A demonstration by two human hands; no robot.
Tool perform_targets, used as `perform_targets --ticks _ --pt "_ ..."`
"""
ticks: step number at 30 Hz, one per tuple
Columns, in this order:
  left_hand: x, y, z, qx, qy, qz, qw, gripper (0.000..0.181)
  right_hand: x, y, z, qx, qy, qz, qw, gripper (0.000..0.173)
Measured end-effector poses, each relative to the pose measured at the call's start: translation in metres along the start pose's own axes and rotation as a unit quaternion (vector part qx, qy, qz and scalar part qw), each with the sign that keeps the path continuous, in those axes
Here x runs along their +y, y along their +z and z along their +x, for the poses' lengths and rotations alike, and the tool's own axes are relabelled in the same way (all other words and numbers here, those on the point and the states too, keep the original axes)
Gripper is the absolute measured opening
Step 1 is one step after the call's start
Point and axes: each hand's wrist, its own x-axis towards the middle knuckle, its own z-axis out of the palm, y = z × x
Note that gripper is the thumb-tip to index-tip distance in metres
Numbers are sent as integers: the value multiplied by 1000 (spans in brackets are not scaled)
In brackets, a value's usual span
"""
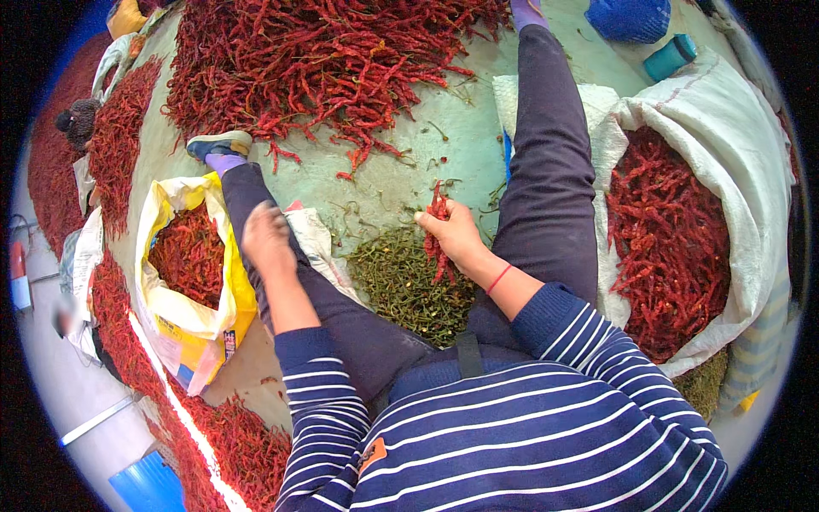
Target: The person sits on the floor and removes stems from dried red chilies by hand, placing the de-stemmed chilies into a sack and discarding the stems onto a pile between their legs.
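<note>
Several dried red chili peppers (pixel 438 221) are gripped in my right hand (pixel 457 233), which has a red string round the wrist. Below them, between my legs, lies a pile of green-brown chili stems (pixel 416 278). My left hand (pixel 265 237) is blurred over my left leg; whether it holds anything cannot be told. Beyond my feet a large heap of dried red chilies (pixel 320 70) covers the floor. To the left a yellow and white sack (pixel 240 288) stands with its mouth wide, filled with red chilies (pixel 189 256).
At my right a big white woven sack (pixel 716 121) holds more red chilies (pixel 668 249). A teal bottle (pixel 670 57) and a blue bag (pixel 630 16) are at the upper right. Further chili heaps (pixel 121 147) run along the left, near other people. A blue object (pixel 147 483) lies lower left.
</note>
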Motion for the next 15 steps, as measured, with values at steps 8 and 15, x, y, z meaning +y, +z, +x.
perform_targets --ticks 8,15 --pt "-91 81 13 -68 259 616 741 25 3 1 0 -26 15 -20 999 23" --pt "-80 69 -13 -145 77 468 868 18 3 1 0 -30 9 -13 999 20"
